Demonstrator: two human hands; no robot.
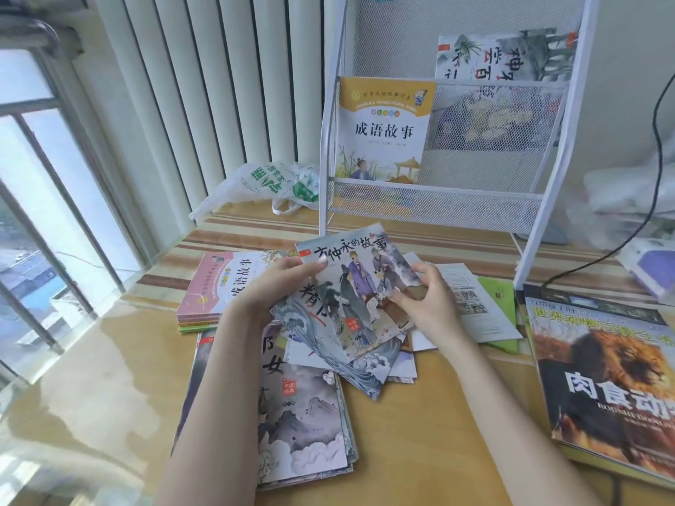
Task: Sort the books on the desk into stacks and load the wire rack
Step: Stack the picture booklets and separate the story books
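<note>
Both hands hold a thin picture book [359, 283] with robed figures on its cover, lifted above the desk's middle. My left hand [283, 283] grips its left edge, thumb on the cover. My right hand [425, 301] pinches its right side. Under it lie loose thin books fanned out, one with waves [350, 363]. A grey-covered stack [303, 407] sits near me on the left. A pink-covered stack [219, 286] lies further left. The white wire rack [438, 191] stands behind, holding a yellow book [383, 129] and an ink-painting book [504, 56].
A large lion-cover book stack [602, 388] lies at the right. Paper leaflets and a green booklet [482, 308] rest right of the hands. A plastic bag [263, 188] sits left of the rack. A black cable [657, 177] hangs at the right. A window is at the left.
</note>
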